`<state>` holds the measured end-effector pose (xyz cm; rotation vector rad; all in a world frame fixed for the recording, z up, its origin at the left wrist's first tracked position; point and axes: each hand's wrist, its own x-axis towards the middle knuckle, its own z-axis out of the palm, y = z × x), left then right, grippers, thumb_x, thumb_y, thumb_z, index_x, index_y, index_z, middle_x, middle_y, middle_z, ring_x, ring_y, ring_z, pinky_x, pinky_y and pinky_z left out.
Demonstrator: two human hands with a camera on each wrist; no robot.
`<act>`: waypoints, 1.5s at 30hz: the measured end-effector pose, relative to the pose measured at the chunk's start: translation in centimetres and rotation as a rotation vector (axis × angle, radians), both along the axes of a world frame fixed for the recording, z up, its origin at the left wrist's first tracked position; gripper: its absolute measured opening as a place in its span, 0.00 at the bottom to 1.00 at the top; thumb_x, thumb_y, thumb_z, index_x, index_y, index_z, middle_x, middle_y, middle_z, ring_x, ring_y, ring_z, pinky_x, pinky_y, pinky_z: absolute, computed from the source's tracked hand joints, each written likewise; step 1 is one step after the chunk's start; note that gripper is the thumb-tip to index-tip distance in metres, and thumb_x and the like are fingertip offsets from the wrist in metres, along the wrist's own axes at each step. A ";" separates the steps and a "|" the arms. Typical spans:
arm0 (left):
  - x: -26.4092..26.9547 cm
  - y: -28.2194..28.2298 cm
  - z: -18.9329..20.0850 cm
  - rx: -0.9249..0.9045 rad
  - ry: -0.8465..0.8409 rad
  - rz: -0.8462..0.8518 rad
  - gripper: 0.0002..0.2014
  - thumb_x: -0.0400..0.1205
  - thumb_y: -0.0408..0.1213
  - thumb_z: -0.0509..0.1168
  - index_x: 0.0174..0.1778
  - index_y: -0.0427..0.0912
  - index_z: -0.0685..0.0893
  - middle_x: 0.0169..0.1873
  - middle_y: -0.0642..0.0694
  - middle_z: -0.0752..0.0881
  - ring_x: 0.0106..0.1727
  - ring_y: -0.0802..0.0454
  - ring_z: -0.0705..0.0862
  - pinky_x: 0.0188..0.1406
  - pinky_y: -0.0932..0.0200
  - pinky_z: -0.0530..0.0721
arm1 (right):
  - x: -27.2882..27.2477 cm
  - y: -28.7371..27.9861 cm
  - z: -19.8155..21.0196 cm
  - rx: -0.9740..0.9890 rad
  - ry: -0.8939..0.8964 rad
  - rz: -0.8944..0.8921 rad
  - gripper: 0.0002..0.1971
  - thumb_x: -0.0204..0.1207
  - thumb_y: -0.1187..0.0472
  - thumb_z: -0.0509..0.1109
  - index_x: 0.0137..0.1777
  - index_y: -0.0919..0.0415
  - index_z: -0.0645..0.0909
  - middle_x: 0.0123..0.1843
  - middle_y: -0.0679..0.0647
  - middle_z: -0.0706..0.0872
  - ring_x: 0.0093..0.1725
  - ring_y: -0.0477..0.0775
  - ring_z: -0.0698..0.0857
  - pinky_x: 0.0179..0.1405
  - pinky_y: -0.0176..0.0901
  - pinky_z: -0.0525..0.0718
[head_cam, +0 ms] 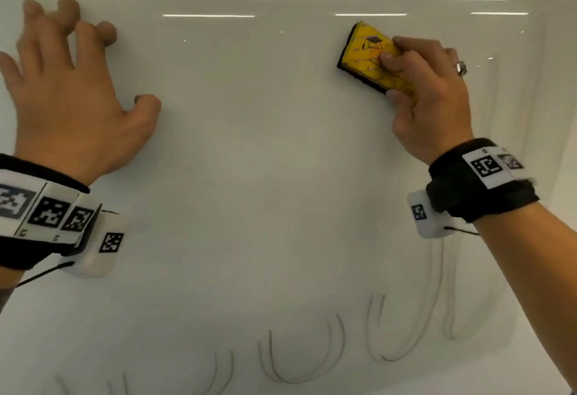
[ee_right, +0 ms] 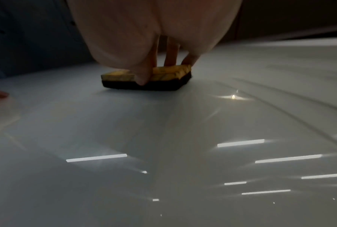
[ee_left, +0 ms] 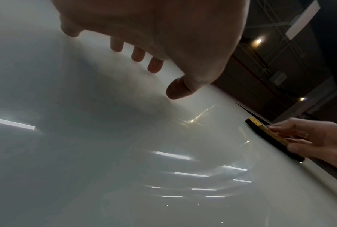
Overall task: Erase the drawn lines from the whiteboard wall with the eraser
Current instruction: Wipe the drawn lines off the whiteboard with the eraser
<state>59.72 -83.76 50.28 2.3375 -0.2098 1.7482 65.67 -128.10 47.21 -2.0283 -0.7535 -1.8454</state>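
Observation:
A yellow eraser [head_cam: 368, 54] with a black felt base lies flat against the glossy whiteboard wall [head_cam: 249, 176], upper right in the head view. My right hand [head_cam: 427, 95] grips it, thumb on one long edge and fingers on top; the same eraser [ee_right: 163, 76] shows in the right wrist view and as eraser [ee_left: 268, 135] from the side. My left hand [head_cam: 65, 82] leans on the wall at the upper left, fingers spread, fingertips [ee_left: 155, 67] touching the surface. Faint grey looping lines [head_cam: 299, 360] run along the bottom, and taller loops [head_cam: 437, 301] rise under my right wrist.
Ceiling lights reflect as bright streaks across the wall [ee_right: 97, 158]. Faint curved lines [ee_right: 299, 110] lie to the right of the eraser in the right wrist view. The wall's edge and a dark room [ee_left: 280, 76] show beyond it in the left wrist view.

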 end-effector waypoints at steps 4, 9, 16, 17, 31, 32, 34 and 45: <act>-1.2 -1.2 -0.2 0.016 -0.010 -0.003 0.34 0.73 0.56 0.61 0.75 0.52 0.62 0.87 0.43 0.56 0.88 0.36 0.56 0.80 0.25 0.62 | -0.9 1.8 -10.0 -0.120 -0.036 -0.022 0.23 0.75 0.78 0.67 0.69 0.64 0.84 0.73 0.67 0.82 0.61 0.76 0.83 0.65 0.60 0.80; -2.2 -2.0 -0.1 0.053 0.021 0.046 0.35 0.72 0.57 0.62 0.75 0.49 0.63 0.86 0.39 0.57 0.88 0.34 0.54 0.79 0.22 0.61 | -3.6 1.7 -19.1 -0.181 0.118 0.008 0.31 0.70 0.83 0.71 0.70 0.59 0.80 0.74 0.66 0.82 0.64 0.75 0.84 0.64 0.67 0.82; -1.5 -1.0 -0.1 0.034 0.017 0.002 0.37 0.72 0.60 0.63 0.77 0.56 0.61 0.87 0.47 0.55 0.90 0.42 0.51 0.81 0.25 0.61 | -3.1 -2.0 2.2 0.169 0.085 -0.071 0.25 0.76 0.73 0.65 0.74 0.63 0.77 0.74 0.63 0.79 0.69 0.67 0.79 0.65 0.29 0.69; -1.5 -0.8 0.0 0.036 0.020 -0.009 0.37 0.72 0.60 0.63 0.77 0.57 0.61 0.87 0.48 0.55 0.90 0.42 0.50 0.81 0.25 0.61 | -2.7 -2.0 3.4 0.141 0.111 -0.087 0.25 0.76 0.72 0.65 0.74 0.61 0.77 0.74 0.61 0.79 0.68 0.67 0.79 0.61 0.29 0.67; -2.8 -12.2 0.0 0.182 0.004 0.105 0.41 0.71 0.61 0.65 0.77 0.43 0.66 0.82 0.38 0.62 0.87 0.34 0.54 0.79 0.20 0.58 | -2.2 -4.1 -24.6 -0.291 0.150 0.005 0.32 0.69 0.81 0.64 0.72 0.59 0.84 0.76 0.61 0.81 0.65 0.70 0.86 0.64 0.68 0.81; -3.5 -14.4 -0.1 0.274 0.042 0.106 0.42 0.70 0.62 0.65 0.79 0.45 0.66 0.83 0.40 0.61 0.88 0.35 0.52 0.80 0.20 0.54 | -1.6 -5.4 -20.9 -0.182 0.102 -0.009 0.32 0.69 0.82 0.65 0.73 0.60 0.81 0.74 0.63 0.81 0.66 0.70 0.84 0.65 0.68 0.81; -3.3 -17.0 -0.3 0.401 0.118 0.105 0.46 0.68 0.65 0.65 0.82 0.50 0.64 0.84 0.43 0.59 0.89 0.37 0.48 0.81 0.19 0.48 | -0.5 -8.1 -12.1 0.000 0.030 -0.048 0.29 0.72 0.80 0.66 0.73 0.61 0.80 0.73 0.66 0.81 0.67 0.71 0.82 0.68 0.65 0.81; -0.9 -19.1 -1.3 0.461 0.206 0.220 0.53 0.60 0.71 0.64 0.84 0.56 0.64 0.84 0.45 0.58 0.88 0.35 0.48 0.78 0.15 0.47 | 1.3 -8.9 -22.8 -0.080 0.083 -0.066 0.30 0.72 0.78 0.62 0.73 0.58 0.82 0.77 0.61 0.79 0.67 0.72 0.84 0.68 0.65 0.78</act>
